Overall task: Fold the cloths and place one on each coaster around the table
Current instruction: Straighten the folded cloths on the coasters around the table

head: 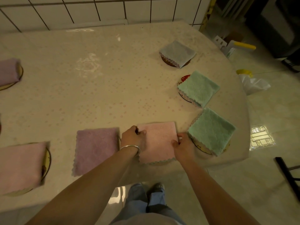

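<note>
A folded pink cloth (158, 141) lies at the table's near edge. My left hand (134, 138) pinches its left side and my right hand (183, 146) grips its right edge. Whatever lies under it is hidden. To its left a folded purple cloth (95, 150) covers a coaster of which only a thin rim shows. At the right, two green cloths (211, 130) (198, 88) rest on round coasters (203, 147) (183, 79). A grey cloth (177, 52) sits on a coaster farther back. At the left, a pink cloth (21, 166) and a purple cloth (8, 71) lie on coasters.
The table (97, 70) has a pale flowered cover and stands against a tiled wall (81, 10). On the floor at the right are a white bag with a yellow rim (251, 82), a clear plastic tray (262, 138) and a yellow-handled tool (243, 45).
</note>
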